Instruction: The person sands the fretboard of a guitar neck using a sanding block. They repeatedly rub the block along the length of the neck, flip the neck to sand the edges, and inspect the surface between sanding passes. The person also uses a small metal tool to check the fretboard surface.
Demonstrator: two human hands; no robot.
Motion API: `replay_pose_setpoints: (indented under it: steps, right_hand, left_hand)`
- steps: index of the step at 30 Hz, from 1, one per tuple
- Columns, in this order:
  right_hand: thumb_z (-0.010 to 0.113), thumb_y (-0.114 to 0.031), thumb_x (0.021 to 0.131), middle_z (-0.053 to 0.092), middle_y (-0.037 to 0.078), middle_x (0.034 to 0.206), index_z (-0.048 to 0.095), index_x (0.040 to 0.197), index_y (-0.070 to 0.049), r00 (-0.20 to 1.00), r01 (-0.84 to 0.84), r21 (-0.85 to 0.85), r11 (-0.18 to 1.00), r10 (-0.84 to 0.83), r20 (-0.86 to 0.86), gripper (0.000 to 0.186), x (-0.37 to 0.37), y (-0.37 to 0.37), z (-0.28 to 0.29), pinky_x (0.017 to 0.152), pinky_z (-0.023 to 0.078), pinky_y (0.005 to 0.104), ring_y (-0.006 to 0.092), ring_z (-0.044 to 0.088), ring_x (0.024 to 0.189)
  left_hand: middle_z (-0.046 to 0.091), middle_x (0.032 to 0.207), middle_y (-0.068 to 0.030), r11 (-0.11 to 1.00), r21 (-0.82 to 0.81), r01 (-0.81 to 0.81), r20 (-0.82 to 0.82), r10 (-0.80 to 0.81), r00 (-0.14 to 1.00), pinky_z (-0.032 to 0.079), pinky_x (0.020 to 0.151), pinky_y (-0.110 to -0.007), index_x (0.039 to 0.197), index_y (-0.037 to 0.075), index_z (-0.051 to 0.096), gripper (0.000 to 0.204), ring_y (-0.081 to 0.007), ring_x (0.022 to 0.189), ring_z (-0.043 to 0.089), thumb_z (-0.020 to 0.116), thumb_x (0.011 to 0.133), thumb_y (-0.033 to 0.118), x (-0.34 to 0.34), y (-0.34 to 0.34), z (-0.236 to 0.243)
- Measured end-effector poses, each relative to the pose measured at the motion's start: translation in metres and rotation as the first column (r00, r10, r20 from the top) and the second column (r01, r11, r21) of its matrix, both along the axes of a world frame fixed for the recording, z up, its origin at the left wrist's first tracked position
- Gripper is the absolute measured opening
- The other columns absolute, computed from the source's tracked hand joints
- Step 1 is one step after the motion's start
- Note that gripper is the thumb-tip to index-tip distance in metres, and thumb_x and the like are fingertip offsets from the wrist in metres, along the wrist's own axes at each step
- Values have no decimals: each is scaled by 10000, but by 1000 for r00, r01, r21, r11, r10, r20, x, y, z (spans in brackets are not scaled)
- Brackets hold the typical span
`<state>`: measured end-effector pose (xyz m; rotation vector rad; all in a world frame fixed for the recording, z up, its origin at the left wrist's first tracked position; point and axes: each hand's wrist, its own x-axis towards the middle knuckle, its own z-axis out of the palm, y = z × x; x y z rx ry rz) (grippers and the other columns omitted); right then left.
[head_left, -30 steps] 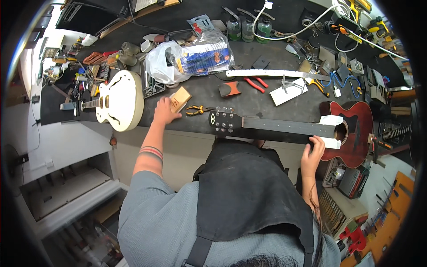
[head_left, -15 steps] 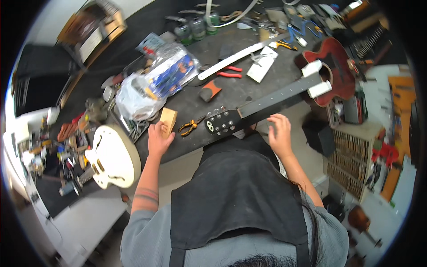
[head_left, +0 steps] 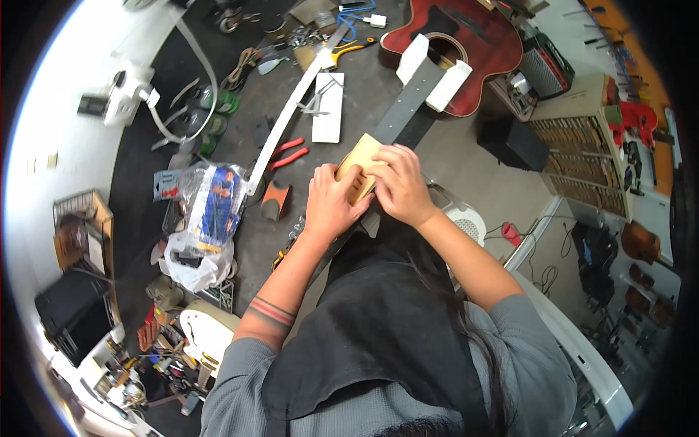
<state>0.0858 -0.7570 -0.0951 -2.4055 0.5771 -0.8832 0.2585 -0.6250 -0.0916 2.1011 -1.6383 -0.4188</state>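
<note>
My left hand [head_left: 333,198] and my right hand [head_left: 399,182] both have their fingers wrapped on a pale wooden block [head_left: 364,146], held over the dark guitar neck [head_left: 400,109]. My left fingers curl on the block's left side and my right fingers press on its top and right. The headstock is mostly hidden beneath my hands. The neck runs up to a red acoustic guitar [head_left: 495,47], where white protective strips [head_left: 448,86] flank the fretboard at the soundhole.
The dark bench [head_left: 247,262] holds red-handled pliers [head_left: 287,159], a long white straightedge [head_left: 284,120], a white block [head_left: 328,120], a plastic-bagged pack [head_left: 215,204] and a cream guitar body [head_left: 200,335]. A black speaker box [head_left: 510,142] and drawer cabinet [head_left: 582,160] stand to the right.
The view has swung round. My left hand has carried the wooden block rightward onto the neck; my right hand, open half a second ago, has joined it on the block.
</note>
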Motion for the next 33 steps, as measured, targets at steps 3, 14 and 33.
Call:
replay_pose_setpoints:
  steps: [3,14,33]
  right_hand:
    - [748,-150,974,700,94,1340,731,1238,-126,996,-83,-53,995,84,14,266,33,-30,-14,1266,453,565,331,659,1371]
    - [712,-317,1009,787,65,1094,774,1125,-96,982,-183,79,980,178,69,257,58,-46,-50,1179,558,514,316,767,1049]
    - [747,-306,886,789,113,1022,773,992,-158,997,22,188,982,-37,74,183,92,89,-49,1138,613,497,361,795,1114]
  left_hand:
    - [592,1331,-213,999,27,18,78,-20,997,506,1031,-545,1422,105,667,707,-427,1224,581,934,830,385,-2,-16,-19]
    - [616,1327,-226,993,86,75,116,-85,990,491,992,-557,1264,7,650,726,-451,1188,582,965,788,454,-2,-39,-26]
    - [653,1376,-241,981,2,196,42,-196,980,481,1001,-552,1329,-20,725,709,-474,1158,589,948,784,375,33,62,-30]
